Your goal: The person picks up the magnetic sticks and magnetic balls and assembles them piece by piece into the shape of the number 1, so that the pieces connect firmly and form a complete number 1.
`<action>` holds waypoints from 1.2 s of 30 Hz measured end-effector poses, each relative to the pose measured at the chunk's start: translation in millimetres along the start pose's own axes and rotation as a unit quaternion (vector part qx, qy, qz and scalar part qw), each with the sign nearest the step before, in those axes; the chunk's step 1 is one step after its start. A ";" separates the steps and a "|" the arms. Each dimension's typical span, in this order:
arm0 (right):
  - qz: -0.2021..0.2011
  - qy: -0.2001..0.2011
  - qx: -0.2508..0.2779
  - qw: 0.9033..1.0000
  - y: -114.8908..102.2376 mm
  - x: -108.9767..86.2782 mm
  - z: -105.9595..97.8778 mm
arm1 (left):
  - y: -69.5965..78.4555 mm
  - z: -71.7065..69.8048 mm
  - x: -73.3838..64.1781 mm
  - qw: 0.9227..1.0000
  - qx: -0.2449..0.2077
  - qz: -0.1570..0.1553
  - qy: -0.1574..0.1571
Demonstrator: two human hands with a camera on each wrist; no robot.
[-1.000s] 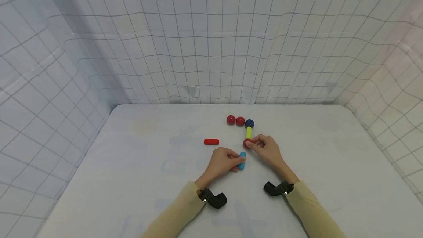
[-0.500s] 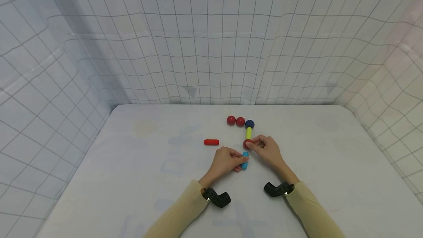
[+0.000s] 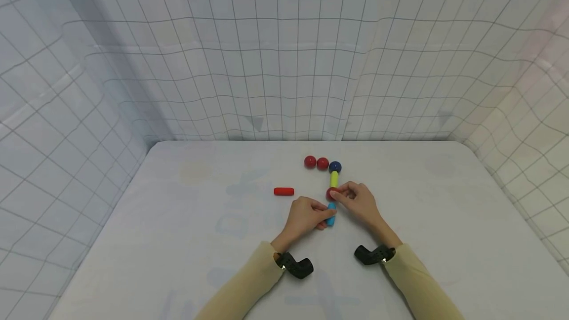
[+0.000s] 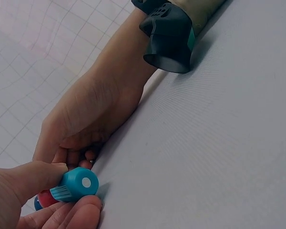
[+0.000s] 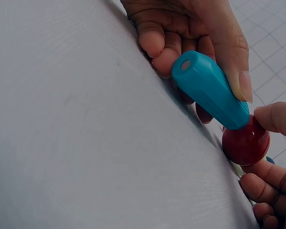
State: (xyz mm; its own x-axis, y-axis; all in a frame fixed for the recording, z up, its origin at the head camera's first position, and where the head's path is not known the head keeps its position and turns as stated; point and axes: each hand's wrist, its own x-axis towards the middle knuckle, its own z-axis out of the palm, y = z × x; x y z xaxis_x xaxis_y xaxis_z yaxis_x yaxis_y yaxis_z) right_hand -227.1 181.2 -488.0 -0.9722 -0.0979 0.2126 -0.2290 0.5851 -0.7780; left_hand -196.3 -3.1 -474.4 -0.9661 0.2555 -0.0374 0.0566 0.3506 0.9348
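My left hand (image 3: 306, 215) pinches a turquoise faceted rod (image 5: 209, 90) between thumb and fingers. A pale round spot marks the rod's near end in both wrist views. The rod's far end meets a glossy red ball (image 5: 245, 143), or almost does; I cannot tell whether they are joined. My right hand (image 3: 359, 202) holds that ball with its thumb and fingers. Beyond the ball, a yellow rod (image 3: 334, 179) leads to a dark blue ball (image 3: 335, 167), in one line away from me.
Two more red balls, a left one (image 3: 310, 162) and a right one (image 3: 322, 163), sit beside the dark blue ball. A red rod (image 3: 284, 191) lies left of the yellow one. The white table (image 3: 178, 241) ends at a grid-patterned curtain (image 3: 284, 63).
My left hand has moved slightly right and forward, bringing the turquoise rod from beside the line to the red ball's near side. The right hand keeps its place.
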 end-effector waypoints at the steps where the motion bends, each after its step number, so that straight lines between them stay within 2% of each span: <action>1: -0.001 0.000 0.001 1.000 0.1 0.0 -0.1 | -0.2 0.3 0.3 1.000 -0.001 0.000 0.002; 8: -0.010 -0.001 0.002 1.000 -0.2 0.4 -0.1 | 0.4 1.9 2.7 1.000 -0.009 -0.006 0.007; 36: 0.005 -0.003 0.002 1.000 -1.8 0.1 -0.4 | 6.4 1.7 5.5 0.999 -0.027 -0.034 0.003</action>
State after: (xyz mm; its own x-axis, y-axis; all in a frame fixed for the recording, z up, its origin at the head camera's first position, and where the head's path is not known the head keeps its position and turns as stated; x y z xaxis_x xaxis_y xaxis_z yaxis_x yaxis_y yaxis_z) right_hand -226.8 180.5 -486.3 -0.9750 -0.0964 0.2004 -0.2185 0.5829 -0.7826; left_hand -200.9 2.1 -469.2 -0.9688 0.2273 -0.0991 -0.0223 0.3179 0.9479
